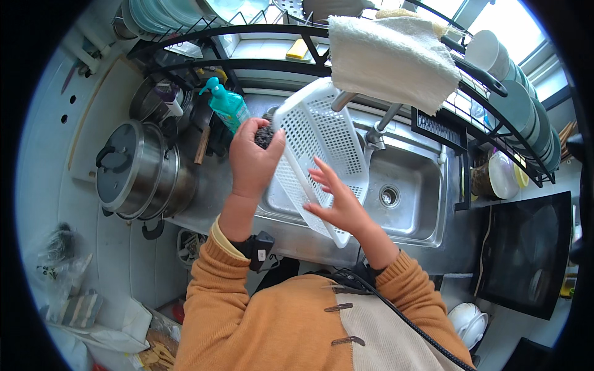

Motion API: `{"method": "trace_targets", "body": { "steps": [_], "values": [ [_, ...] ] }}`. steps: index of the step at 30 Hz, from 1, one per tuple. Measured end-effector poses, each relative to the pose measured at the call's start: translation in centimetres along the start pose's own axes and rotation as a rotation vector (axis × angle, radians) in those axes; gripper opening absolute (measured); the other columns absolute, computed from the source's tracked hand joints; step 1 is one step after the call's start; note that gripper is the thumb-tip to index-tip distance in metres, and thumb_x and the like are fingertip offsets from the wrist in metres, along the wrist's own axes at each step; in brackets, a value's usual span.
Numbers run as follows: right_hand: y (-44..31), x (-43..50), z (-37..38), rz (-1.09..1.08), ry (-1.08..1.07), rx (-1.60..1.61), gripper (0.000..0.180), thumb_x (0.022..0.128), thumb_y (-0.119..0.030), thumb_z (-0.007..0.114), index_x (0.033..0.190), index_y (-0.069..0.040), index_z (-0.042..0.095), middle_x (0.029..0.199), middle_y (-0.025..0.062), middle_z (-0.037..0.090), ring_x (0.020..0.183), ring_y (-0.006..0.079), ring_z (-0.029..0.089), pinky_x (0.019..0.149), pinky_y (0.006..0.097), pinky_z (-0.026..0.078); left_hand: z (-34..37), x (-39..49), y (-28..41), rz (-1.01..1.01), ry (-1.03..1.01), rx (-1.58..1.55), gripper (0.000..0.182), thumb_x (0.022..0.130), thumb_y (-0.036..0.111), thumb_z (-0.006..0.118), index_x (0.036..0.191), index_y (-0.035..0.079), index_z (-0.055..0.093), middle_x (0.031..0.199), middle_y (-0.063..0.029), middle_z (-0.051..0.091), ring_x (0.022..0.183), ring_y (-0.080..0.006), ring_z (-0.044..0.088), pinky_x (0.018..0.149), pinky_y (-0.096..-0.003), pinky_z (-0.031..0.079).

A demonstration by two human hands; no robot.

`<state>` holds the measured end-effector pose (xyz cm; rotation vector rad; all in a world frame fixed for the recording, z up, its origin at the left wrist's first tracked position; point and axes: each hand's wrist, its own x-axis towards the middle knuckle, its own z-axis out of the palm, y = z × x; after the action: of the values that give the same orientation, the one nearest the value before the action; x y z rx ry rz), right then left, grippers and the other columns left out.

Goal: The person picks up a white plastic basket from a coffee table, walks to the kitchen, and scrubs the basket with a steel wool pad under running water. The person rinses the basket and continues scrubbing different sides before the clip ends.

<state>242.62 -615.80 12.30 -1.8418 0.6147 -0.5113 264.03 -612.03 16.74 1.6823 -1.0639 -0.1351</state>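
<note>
A dark metal scouring pad (264,137) is gripped in my left hand (254,157), beside the upper left corner of a white perforated plastic basket (320,125). The basket sits tilted above the left sink basin (278,201), below the faucet. My right hand (341,199) is over the basket's near long side, its fingers apart and slightly blurred. Whether that hand touches the rim I cannot tell. Behind my left hand stands a teal pump bottle (229,109).
Stacked steel pots (139,169) with a glass lid occupy the left counter. A black dish rack (260,30) spans the back, with a white towel (390,60) hanging from it. The right basin (408,185) has a drain. A dark-fronted appliance (524,255) stands right.
</note>
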Motion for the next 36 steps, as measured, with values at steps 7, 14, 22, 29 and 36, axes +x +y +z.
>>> {"method": "trace_targets", "body": {
  "steps": [7, 14, 22, 29, 36],
  "values": [
    [-6.0, 5.5, 1.1, -0.077, 0.037, 0.018, 0.060, 0.091, -0.008, 0.063, 0.146, -0.002, 0.038, 0.125, 0.0287, 0.059, 0.115, 0.0413, 0.060, 0.095, 0.0424, 0.049, -2.7, -0.5, 4.2, 0.191, -0.051, -0.055, 0.022, 0.085, 0.015, 0.074, 0.097, 0.002, 0.062, 0.088, -0.0057, 0.061, 0.080, -0.0165, 0.058, 0.074, -0.0289, 0.048],
    [-2.6, 7.4, -1.6, -0.074, -0.071, 0.330, 0.037, 0.092, 0.009, 0.051, 0.126, -0.005, 0.057, 0.108, 0.0038, 0.064, 0.102, 0.0104, 0.058, 0.090, 0.0258, 0.048, -5.3, -1.3, 1.7, -0.039, 0.031, -0.215, 0.020, 0.090, 0.015, 0.072, 0.103, 0.002, 0.063, 0.092, -0.0030, 0.062, 0.082, -0.0113, 0.057, 0.076, -0.0270, 0.048],
    [4.5, 2.7, -0.6, 0.058, 0.031, 0.209, 0.033, 0.105, -0.028, 0.051, 0.089, -0.001, 0.062, 0.074, -0.0010, 0.059, 0.070, 0.0079, 0.054, 0.065, 0.0254, 0.046, 0.4, -6.2, 1.0, 0.509, -0.275, 0.081, 0.029, 0.078, 0.013, 0.077, 0.102, 0.006, 0.064, 0.106, -0.0099, 0.064, 0.096, -0.0312, 0.059, 0.087, -0.0404, 0.046],
    [9.1, -1.4, 0.5, 0.203, 0.216, 0.384, 0.038, 0.106, -0.035, 0.047, 0.097, -0.002, 0.061, 0.079, 0.0008, 0.057, 0.062, 0.0079, 0.054, 0.059, 0.0232, 0.046, 4.6, -9.7, -3.7, 0.434, -0.580, 0.048, 0.031, 0.079, 0.015, 0.075, 0.106, 0.009, 0.062, 0.109, -0.0088, 0.061, 0.099, -0.0304, 0.057, 0.088, -0.0415, 0.046],
    [8.2, -3.3, 2.7, 0.127, -0.040, 0.060, 0.027, 0.101, -0.025, 0.055, 0.116, -0.002, 0.057, 0.093, 0.0148, 0.069, 0.086, 0.0238, 0.069, 0.076, 0.0356, 0.053, 6.0, -8.1, -5.1, 0.483, -0.207, -0.117, 0.025, 0.085, 0.015, 0.071, 0.105, 0.006, 0.060, 0.102, -0.0118, 0.063, 0.091, -0.0346, 0.058, 0.085, -0.0426, 0.047]
  ]
}}
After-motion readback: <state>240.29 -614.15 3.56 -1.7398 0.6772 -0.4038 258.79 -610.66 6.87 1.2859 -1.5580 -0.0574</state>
